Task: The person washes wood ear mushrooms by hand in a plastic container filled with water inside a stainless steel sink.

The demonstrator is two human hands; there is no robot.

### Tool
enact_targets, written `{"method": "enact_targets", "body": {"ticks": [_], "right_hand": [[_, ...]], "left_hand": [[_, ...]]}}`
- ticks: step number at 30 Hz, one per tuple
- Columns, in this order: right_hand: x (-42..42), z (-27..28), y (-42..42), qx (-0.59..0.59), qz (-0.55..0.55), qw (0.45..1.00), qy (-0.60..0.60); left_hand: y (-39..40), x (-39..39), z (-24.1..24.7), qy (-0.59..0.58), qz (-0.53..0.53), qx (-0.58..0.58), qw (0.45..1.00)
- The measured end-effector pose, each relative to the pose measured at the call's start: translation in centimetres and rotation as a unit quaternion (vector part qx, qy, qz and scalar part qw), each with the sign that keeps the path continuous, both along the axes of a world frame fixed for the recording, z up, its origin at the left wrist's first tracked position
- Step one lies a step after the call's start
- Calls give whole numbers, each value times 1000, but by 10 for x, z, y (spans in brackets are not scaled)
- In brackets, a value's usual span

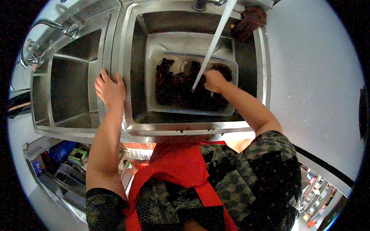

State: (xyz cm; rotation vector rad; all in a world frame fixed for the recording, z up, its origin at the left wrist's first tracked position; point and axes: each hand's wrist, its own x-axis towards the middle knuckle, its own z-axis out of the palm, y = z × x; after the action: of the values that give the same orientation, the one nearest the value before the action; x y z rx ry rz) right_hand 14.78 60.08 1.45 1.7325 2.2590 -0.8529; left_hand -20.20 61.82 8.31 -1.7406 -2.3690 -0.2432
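Observation:
In the right-hand basin of a stainless steel sink (199,131) stands a translucent plastic tub (235,86) holding dark, soft-looking pieces (185,89) that I cannot identify. A white stream of water (214,43) falls into the tub. My right hand (214,80) is at the tub's right part, over the dark contents, fingers curled; whether it grips any of them is hidden. My left hand (110,88) rests with fingers spread on the steel divider between the basins, holding nothing.
A dark brown cloth (250,21) hangs over the sink's back right corner. Another basin (69,92) lies at the left, with a chrome faucet (70,29) behind it. A pale wall or panel (312,72) borders the sink on the right. Boxes and bags (72,167) are at lower left.

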Motion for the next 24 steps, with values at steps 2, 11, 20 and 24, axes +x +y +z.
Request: {"method": "enact_targets", "body": {"ticks": [2,11,20,24], "right_hand": [[-20,10,-20,-45,73,996,-12],[-100,-89,6,70,120,990,-1],[1,7,-10,-1,-35,998,-59],[2,-9,-73,-110,22,989,-92]], "left_hand": [[0,2,3,-1,14,-13,1000],[1,-1,0,-16,-8,4,1000],[0,-4,-1,-17,1,-11,1000],[0,-4,-4,-7,6,-9,1000]]}}
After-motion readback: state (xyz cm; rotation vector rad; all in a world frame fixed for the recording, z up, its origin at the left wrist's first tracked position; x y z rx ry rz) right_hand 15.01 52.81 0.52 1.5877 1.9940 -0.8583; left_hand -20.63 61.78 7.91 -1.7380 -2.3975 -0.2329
